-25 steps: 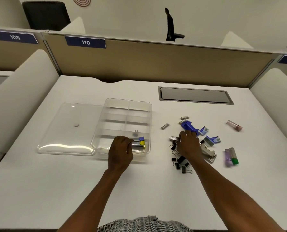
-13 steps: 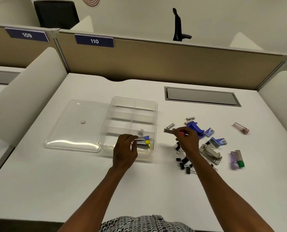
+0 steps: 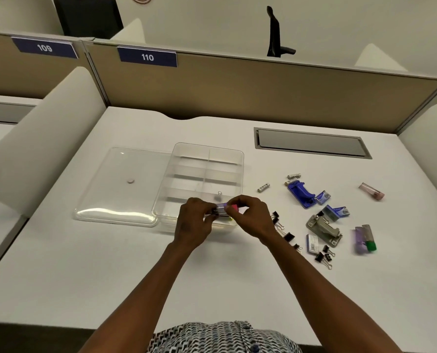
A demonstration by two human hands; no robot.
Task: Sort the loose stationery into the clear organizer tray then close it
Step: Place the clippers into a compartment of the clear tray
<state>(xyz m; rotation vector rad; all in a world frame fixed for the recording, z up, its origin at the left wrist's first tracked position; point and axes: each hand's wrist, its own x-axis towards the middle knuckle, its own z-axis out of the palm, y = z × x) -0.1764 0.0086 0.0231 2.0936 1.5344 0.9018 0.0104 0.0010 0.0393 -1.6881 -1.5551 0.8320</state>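
Observation:
The clear organizer tray (image 3: 208, 150) stands open mid-desk, its lid (image 3: 118, 184) lying flat to its left. Over the tray's near right compartment my left hand (image 3: 194, 220) and my right hand (image 3: 250, 217) meet. Together they pinch a small silver item with a pink end (image 3: 229, 208), my right hand at the pink end. Other small items lie under my hands, mostly hidden. Loose stationery lies to the right: black binder clips (image 3: 288, 236), a blue staple remover (image 3: 300, 193), a grey stapler (image 3: 324, 229), batteries (image 3: 263, 187).
Further right lie a purple and green lighter pair (image 3: 364, 238), a pink tube (image 3: 371, 191) and blue staple boxes (image 3: 337, 211). A grey cable hatch (image 3: 311, 145) is set into the desk behind. Padded dividers flank the desk on both sides.
My right hand lifted a silver, pink-ended item from the pile and carried it left to the tray, where it now meets my left hand.

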